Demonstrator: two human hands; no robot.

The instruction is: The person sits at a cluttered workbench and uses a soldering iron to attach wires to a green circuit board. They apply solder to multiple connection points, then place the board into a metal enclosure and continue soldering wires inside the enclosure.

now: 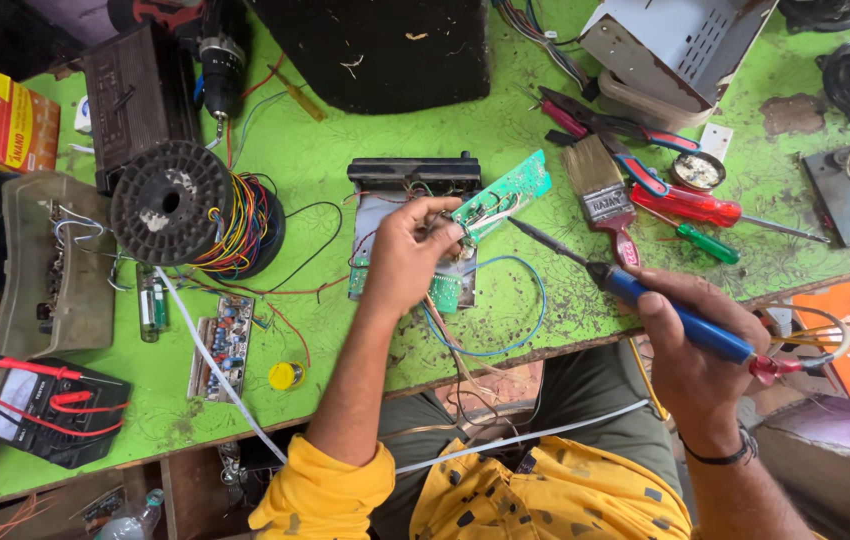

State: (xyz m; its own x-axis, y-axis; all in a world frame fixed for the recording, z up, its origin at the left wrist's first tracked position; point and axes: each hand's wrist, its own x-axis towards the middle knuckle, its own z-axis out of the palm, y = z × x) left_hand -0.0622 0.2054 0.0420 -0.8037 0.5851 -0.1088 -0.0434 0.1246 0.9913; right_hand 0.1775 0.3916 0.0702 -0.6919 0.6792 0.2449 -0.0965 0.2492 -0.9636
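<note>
My left hand (pixel 407 252) rests on an opened electronic unit (pixel 411 215) at the middle of the green bench, its fingers pinching thin wires beside a green circuit board (pixel 511 188) that tilts up to the right. My right hand (pixel 697 345) grips a blue-handled soldering iron (pixel 673 312). Its dark tip (pixel 535 236) points left toward the board, a short way from my left fingers. A blue wire (pixel 523 305) loops on the bench below the unit.
A spool with coloured wires (pixel 195 212) lies left of the unit. A multimeter (pixel 50 410) sits at the front left. A paintbrush (pixel 603 195), screwdrivers (pixel 703 210) and pliers (pixel 610 122) lie to the right. A grey metal case (pixel 675 45) stands behind them.
</note>
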